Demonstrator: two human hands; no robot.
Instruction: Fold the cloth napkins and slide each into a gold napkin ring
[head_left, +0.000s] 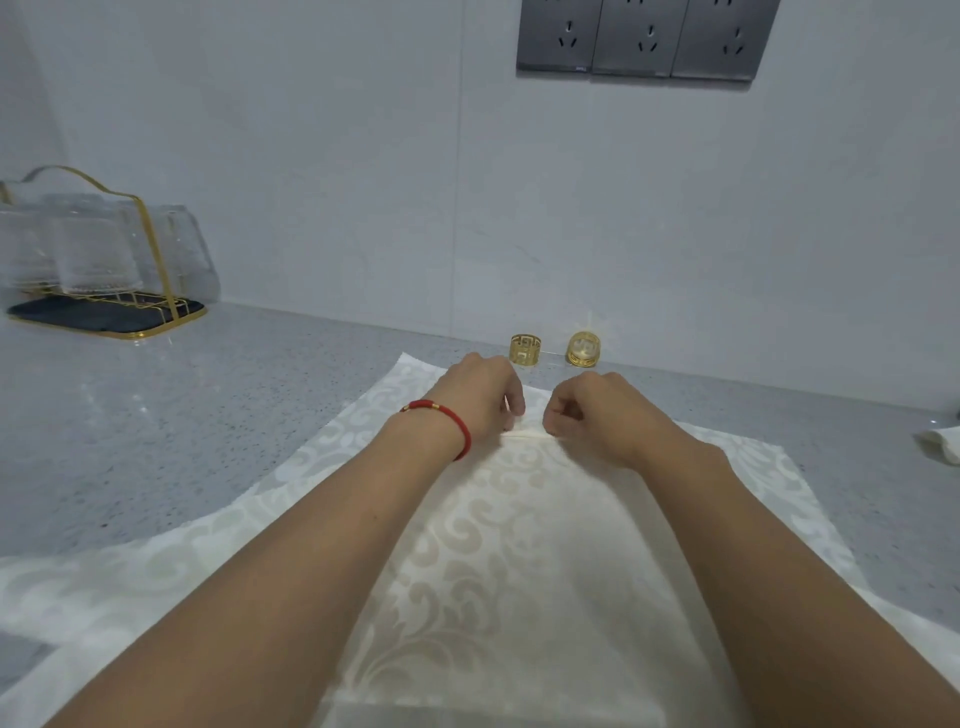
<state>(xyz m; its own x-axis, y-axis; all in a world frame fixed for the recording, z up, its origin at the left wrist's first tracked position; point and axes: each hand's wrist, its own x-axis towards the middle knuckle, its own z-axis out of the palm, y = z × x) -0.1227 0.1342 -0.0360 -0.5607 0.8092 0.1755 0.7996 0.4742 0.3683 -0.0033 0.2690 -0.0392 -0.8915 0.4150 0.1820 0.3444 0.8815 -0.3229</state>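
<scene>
Surface: a pale grey speckled counter (270, 395) with a slight sheen fills the lower part of the view and runs to the far wall.
Room: the wall (337, 182) is plain pale tile with a thin vertical seam near the middle. Three dark grey sockets (647, 39) sit side by side at the top right.
Napkin: a cream cloth napkin (498, 545) with a woven scroll pattern lies flat on the counter, spread from the near edge to just short of the wall.
Left hand (478, 400): curled, fingers bent down, pinching a small raised fold of the napkin near its far edge. A red cord bracelet (447, 422) circles the wrist.
Right hand (592, 410): curled in the same way, pinching the same fold just beside the left hand.
Napkin rings: two gold napkin rings (525, 349) (583, 349) stand near each other on the counter against the wall, just beyond the hands and apart from the napkin. The left one shows a cut-out fret pattern.
Far left: a gold wire rack (119, 291) on a dark tray holds clear ribbed glasses (88, 249) turned upside down.
Hard to see: glare blurs the right ring. The fingertips are tucked under the hands. The rack is cut off at the left edge, the napkin at the bottom. A white object (943, 441) at the right edge is cut off, and I cannot tell what it is.
</scene>
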